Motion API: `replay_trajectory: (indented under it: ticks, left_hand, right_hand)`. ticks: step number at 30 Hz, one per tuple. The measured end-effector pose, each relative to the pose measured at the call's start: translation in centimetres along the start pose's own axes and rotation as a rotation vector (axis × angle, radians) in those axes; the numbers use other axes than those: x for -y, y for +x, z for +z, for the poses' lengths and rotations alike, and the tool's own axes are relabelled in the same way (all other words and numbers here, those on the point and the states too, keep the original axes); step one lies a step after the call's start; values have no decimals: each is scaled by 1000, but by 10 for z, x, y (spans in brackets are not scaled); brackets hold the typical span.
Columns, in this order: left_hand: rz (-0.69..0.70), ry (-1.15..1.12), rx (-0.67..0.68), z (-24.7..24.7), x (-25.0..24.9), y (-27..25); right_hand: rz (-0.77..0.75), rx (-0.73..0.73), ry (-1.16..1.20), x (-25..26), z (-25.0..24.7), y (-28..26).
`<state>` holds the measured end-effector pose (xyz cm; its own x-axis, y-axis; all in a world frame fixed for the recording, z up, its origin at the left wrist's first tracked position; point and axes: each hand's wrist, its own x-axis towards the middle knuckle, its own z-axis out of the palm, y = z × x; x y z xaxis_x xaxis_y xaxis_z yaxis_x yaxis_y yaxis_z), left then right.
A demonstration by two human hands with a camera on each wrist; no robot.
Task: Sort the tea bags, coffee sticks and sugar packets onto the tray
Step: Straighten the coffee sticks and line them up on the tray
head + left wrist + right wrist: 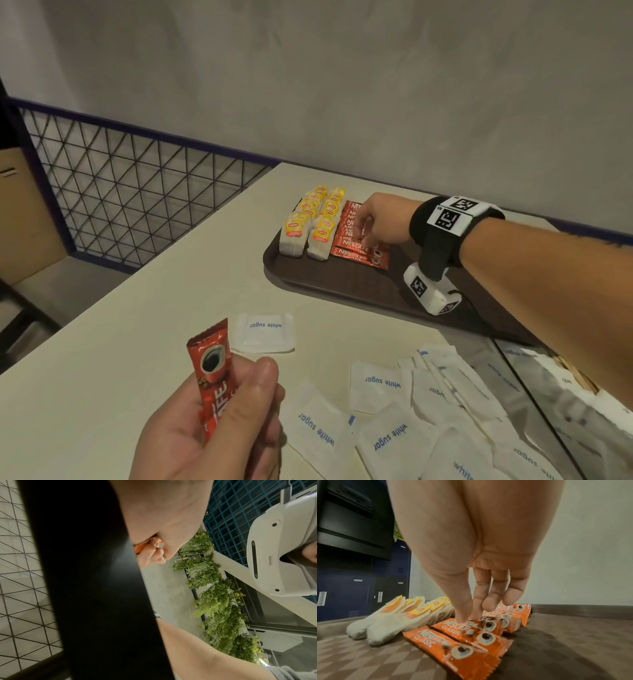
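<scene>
Closest to the head camera, the left hand (205,428) curls round the lower half of a red coffee stick (210,363), its top end standing free above the fingers. White sugar packets (387,435) lie scattered on the table (137,325) just beside it. Farther off, the right hand (380,219) reaches down onto a row of coffee sticks (349,236) on a brown tray (342,284), next to tea bags (308,226). From the left wrist, only a sliver of the coffee stick (142,546) shows, pinched between thumb and fingers of the left hand (163,513). From the right wrist, the right hand (471,534) hangs with fingers nearly straight, fingertips (462,618) touching the row of coffee sticks (471,628) and gripping nothing. Such a stick looks light, thin and crinkly, its foil likely slick and its powder free to shift; a pinch across the middle or at a crimped end should hold it.
</scene>
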<state>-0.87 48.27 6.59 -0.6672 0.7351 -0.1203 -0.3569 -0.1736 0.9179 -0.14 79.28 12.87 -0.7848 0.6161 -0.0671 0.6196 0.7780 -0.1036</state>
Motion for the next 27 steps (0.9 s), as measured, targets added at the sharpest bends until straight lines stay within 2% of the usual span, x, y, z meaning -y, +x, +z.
replay_trajectory:
  ticks: [1,2,4,5,8,9,12,16,18,19,20,21,22,23,24,25,26,27]
  left_hand:
    - [68,-153,-49,-24,-8,-17]
    - [144,-165,-28,-23,4,-26]
    - [148,-105,-52,-29,9,-17]
    - [152,-119,-14,-26,10,-16]
    - [174,-196,-35,-29,19,-14]
    - [169,-205,-69,-30,18,-14]
    - [162,-206,-58,-29,20,-12]
    - [154,-202,13,-32,22,-12]
    - [85,-198,44,-35,26,-17]
    - [68,-181,146,-39,19,-13]
    - [76,-175,394,-41,12,-14]
    - [-21,-251,586,-43,-3,-20]
    - [-221,-138,638,-50,0,-13]
    - [-120,-449,927,-59,15,13]
    - [-135,-641,1042,-65,15,32]
    - [-164,-780,1023,-69,11,37]
    - [-68,-783,823,-67,9,28]
    - [51,-649,632,-56,13,9]
  right_hand:
    - [-2,-2,2,0,0,0]
    - [-4,-6,3,1,0,0]
    - [-10,3,6,0,0,0]
    - [-13,21,8,0,0,-1]
    - [-25,123,24,-1,-2,-5]
    - [-28,154,26,-1,-2,-6]
    - [-44,173,-7,1,-1,-6]
    - [-61,165,-46,3,1,-2]
    - [-67,161,-53,5,2,-1]
    - [-69,155,-53,5,3,-1]
    - [-73,140,-54,6,3,-2]
    - [-78,112,-58,7,2,-4]
    - [-84,76,-60,8,0,-7]
    - [-87,40,-54,9,-3,-10]
    - [-86,8,-33,9,-8,-15]
    - [-83,-17,4,10,-15,-21]
    - [-75,-36,55,12,-22,-29]
    - [-64,-46,120,13,-30,-40]
